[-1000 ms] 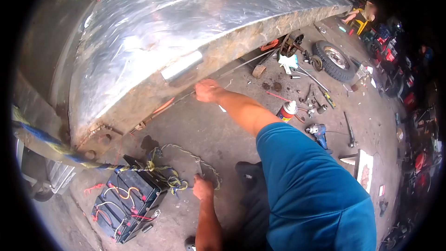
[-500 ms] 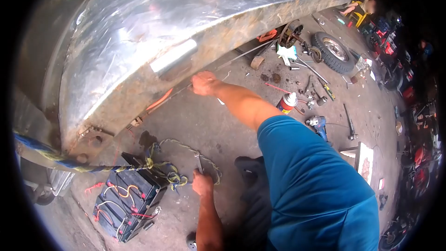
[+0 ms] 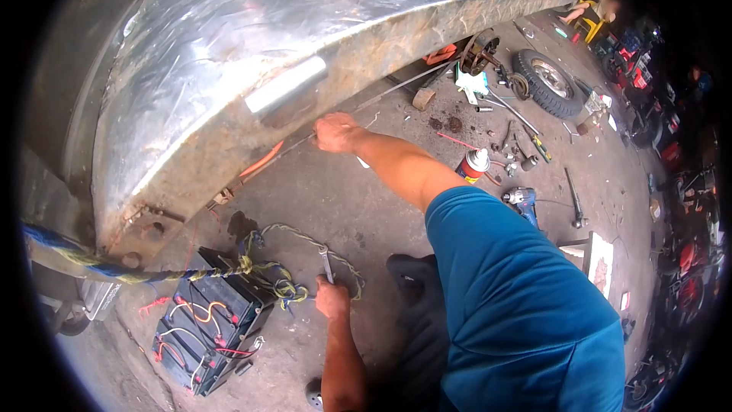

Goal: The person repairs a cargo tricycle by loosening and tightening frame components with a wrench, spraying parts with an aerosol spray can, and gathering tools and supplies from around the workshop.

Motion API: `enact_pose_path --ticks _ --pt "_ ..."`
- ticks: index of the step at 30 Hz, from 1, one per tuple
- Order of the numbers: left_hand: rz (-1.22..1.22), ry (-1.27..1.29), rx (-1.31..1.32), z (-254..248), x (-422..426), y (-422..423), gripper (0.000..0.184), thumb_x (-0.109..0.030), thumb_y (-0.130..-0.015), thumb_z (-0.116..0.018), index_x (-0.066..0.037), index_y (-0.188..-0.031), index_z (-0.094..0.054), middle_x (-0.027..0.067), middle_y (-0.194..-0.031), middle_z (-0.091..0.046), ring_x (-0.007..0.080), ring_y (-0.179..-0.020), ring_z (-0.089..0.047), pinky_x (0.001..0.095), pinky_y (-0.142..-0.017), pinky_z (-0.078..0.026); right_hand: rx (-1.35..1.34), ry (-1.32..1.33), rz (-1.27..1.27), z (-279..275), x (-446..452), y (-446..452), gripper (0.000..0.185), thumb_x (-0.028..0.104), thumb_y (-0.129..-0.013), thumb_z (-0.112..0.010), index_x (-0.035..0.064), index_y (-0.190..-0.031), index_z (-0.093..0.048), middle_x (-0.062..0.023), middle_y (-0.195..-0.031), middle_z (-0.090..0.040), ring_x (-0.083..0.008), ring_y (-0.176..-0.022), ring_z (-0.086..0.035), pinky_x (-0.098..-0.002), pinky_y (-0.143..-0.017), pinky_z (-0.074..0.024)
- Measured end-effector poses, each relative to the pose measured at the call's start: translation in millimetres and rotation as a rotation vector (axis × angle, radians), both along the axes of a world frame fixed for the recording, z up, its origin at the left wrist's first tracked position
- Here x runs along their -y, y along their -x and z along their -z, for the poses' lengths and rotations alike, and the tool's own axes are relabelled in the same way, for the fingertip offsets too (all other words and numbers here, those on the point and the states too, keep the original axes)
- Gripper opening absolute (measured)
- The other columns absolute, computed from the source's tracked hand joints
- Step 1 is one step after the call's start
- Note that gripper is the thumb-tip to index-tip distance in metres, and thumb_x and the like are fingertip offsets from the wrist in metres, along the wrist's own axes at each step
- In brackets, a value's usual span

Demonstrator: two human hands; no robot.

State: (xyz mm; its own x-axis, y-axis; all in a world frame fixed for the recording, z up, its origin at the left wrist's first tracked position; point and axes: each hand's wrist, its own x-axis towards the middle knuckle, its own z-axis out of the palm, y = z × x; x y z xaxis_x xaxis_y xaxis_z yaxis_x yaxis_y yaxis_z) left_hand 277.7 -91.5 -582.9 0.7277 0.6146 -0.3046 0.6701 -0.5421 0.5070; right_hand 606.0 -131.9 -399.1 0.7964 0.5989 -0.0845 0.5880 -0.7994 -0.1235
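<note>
My left hand [image 3: 333, 300] is closed around the lower end of a silver wrench [image 3: 328, 265], low over the concrete floor. A blue and yellow rope [image 3: 206, 275] runs in from the left, is knotted, and lies in loops beside that hand. My right hand [image 3: 336, 133] reaches out under the lower edge of a large, scratched metal body [image 3: 221, 46]. Its fingers are curled around a thin rod [image 3: 396, 90] running along beneath that edge; the fingertips are partly hidden. An orange hose [image 3: 263, 160] shows just left of this hand.
Wired black batteries [image 3: 206, 328] stand at lower left. To the right lie a spray can [image 3: 474, 164], a blue power tool [image 3: 521, 204], a long-handled tool [image 3: 575, 198] and a wheel [image 3: 547, 82]. A hub [image 3: 479, 53] sits under the body. A person [image 3: 604, 8] is at far right.
Both hands keep their holds and nearly the same places. The view has shifted very slightly; nothing else visibly differs.
</note>
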Motion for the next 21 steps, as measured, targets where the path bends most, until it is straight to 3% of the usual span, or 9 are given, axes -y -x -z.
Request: enact_pose_path --ticks 8,15,18,19,21 --pt "0.059 -0.084 -0.013 0 0 -1 0.025 -0.024 -0.079 -0.06 -0.004 -0.094 -0.055 0.02 -0.09 -0.067 0.0413 -0.081 -0.065 0.0511 -0.073 -0.05 0.024 -0.02 -0.02 8 0 -5 0.036 0.037 -0.085 -0.058 0.0046 -0.095 -0.07 -0.0177 -0.101 -0.068 -0.0326 -0.102 -0.063 -0.0414 -0.091 -0.0471" --pt "0.068 -0.073 -0.037 12 -3 -3 0.028 -0.024 -0.077 -0.061 -0.005 -0.097 -0.056 0.0195 -0.089 -0.068 0.0404 -0.081 -0.065 0.0503 -0.073 -0.05 -0.022 0.009 -0.007 2 -1 -3 0.037 0.035 -0.085 -0.058 0.0046 -0.102 -0.069 -0.0194 -0.104 -0.067 -0.0329 -0.106 -0.062 -0.0413 -0.093 -0.0466" --pt "0.093 -0.061 -0.046 11 -4 -5 0.028 -0.024 -0.078 -0.061 -0.006 -0.1 -0.057 0.0178 -0.088 -0.068 0.0378 -0.081 -0.067 0.0483 -0.072 -0.051 0.046 -0.001 -0.022 14 -1 -8 0.035 0.035 -0.087 -0.052 0.0056 -0.097 -0.07 -0.0192 -0.101 -0.067 -0.0355 -0.101 -0.062 -0.0438 -0.09 -0.0472" --pt "0.098 -0.056 -0.063 9 -2 -6 0.027 -0.023 -0.079 -0.061 -0.007 -0.101 -0.058 0.0171 -0.088 -0.069 0.0366 -0.081 -0.067 0.0475 -0.071 -0.052 0.251 -0.041 -0.134 54 6 -36 0.026 0.033 -0.087 -0.054 0.0085 -0.083 -0.063 -0.0123 -0.083 -0.061 -0.0297 -0.082 -0.059 -0.0413 -0.076 -0.0468" --pt "0.118 -0.045 -0.098 14 -6 -2 0.026 -0.022 -0.081 -0.059 -0.007 -0.102 -0.057 0.0156 -0.087 -0.069 0.0341 -0.08 -0.068 0.0458 -0.071 -0.053 -0.04 0.269 -0.019 20 -7 -17 0.041 0.033 -0.09 -0.042 0.0031 -0.102 -0.068 -0.0198 -0.106 -0.066 -0.0336 -0.102 -0.063 -0.0444 -0.087 -0.0487"
